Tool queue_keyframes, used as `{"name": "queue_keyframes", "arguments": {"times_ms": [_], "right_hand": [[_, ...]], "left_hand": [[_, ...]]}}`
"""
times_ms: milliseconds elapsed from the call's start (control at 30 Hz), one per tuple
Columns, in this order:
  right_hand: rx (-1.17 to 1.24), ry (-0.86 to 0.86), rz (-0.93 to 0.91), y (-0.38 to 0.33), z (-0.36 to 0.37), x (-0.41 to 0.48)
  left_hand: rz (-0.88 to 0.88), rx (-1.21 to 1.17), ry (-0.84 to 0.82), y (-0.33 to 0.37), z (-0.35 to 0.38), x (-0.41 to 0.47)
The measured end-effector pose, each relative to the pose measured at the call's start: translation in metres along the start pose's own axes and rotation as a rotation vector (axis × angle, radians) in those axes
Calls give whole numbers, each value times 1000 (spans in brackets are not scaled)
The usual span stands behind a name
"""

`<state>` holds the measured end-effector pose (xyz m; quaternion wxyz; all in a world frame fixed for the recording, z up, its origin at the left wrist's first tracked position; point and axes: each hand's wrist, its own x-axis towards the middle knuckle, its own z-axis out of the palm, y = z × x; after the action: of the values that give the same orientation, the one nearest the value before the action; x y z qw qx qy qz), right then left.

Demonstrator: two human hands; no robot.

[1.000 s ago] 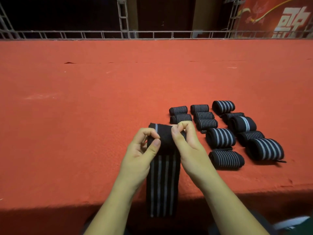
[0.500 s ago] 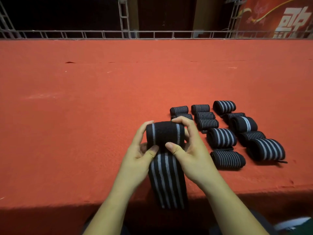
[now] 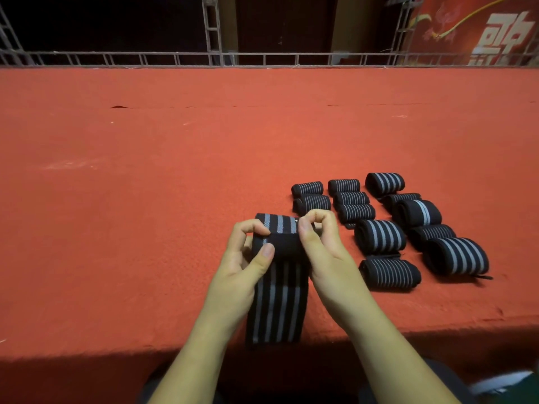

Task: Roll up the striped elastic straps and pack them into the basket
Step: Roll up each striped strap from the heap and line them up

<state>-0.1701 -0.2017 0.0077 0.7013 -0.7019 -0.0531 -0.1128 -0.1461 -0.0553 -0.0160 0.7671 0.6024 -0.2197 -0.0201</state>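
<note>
Both hands pinch the rolled end of a striped strap [image 3: 277, 243] on the red table [image 3: 145, 199]: the left hand [image 3: 248, 263] clamps one side, thumb on the roll, while the right hand [image 3: 320, 243] grips the other, so the coil stays tight. The unrolled tail runs back from the hands over the table edge. Finished rolls [image 3: 379, 237] lie just beyond the right hand; the basket seems out of view.

Left hand [image 3: 243, 265] and right hand [image 3: 320, 246] pinch a half-rolled striped strap [image 3: 277, 287] beside finished rolls [image 3: 382, 237].
</note>
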Motion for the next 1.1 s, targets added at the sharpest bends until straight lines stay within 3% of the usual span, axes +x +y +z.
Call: {"name": "queue_keyframes", "arguments": {"times_ms": [200, 467, 567, 700, 833, 967, 1100], "right_hand": [[-142, -74, 18, 9, -4, -1], [-86, -115, -95, 14, -14, 0], [-47, -109, -116, 16, -15, 0], [113, -165, -24, 20, -13, -4], [182, -103, 56, 19, -7, -5], [3, -26, 92, 22, -2, -3], [-51, -84, 125, 28, -4, -4]], "left_hand": [[15, 5, 43, -4, -2, 2], [-39, 162, 17, -5, -9, 2], [-123, 116, -37, -5, -8, 1], [-202, -113, -13, -2, -5, -1], [-151, -72, 11, -6, -2, -4], [-63, -24, 36, -11, 0, -6], [-33, -113, 44, -16, -1, -6]]}}
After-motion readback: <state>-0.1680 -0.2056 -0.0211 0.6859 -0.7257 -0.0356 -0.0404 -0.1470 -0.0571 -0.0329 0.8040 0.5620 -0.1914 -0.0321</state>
